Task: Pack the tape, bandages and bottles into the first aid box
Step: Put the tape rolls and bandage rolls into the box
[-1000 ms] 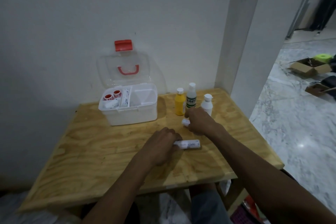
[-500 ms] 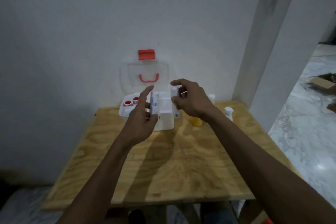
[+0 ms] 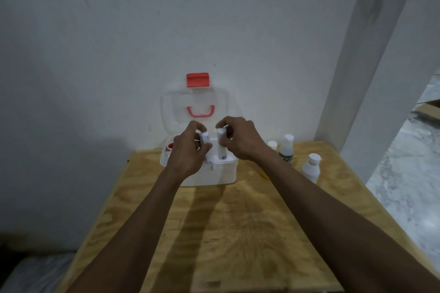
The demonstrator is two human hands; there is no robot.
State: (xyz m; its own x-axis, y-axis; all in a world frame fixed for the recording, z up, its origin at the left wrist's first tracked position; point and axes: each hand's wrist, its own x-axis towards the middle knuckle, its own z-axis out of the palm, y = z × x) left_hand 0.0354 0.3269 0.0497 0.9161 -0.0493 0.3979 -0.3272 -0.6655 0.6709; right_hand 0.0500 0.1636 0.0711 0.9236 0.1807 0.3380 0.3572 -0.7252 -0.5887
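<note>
The white first aid box (image 3: 209,175) stands open at the back of the wooden table (image 3: 238,233), its clear lid (image 3: 171,112) with a red latch leaning on the wall. My left hand (image 3: 189,152) holds a white bandage roll (image 3: 205,143) over the box. My right hand (image 3: 238,139) holds a second white bandage roll (image 3: 221,147), upright, over the box's right side. A red-cored tape roll (image 3: 170,146) shows in the left compartment. Right of the box stand a green-labelled bottle (image 3: 286,150), a white bottle (image 3: 312,167) and a yellow bottle (image 3: 272,144), mostly hidden by my right forearm.
A white wall runs right behind the box, and a white pillar (image 3: 357,78) rises at the table's back right corner. Marble floor (image 3: 409,192) lies to the right, below the table edge.
Both hands picked a bandage roll each off the table and carried them up and back, and now hold them lower over the open box. My view has swung towards the box.
</note>
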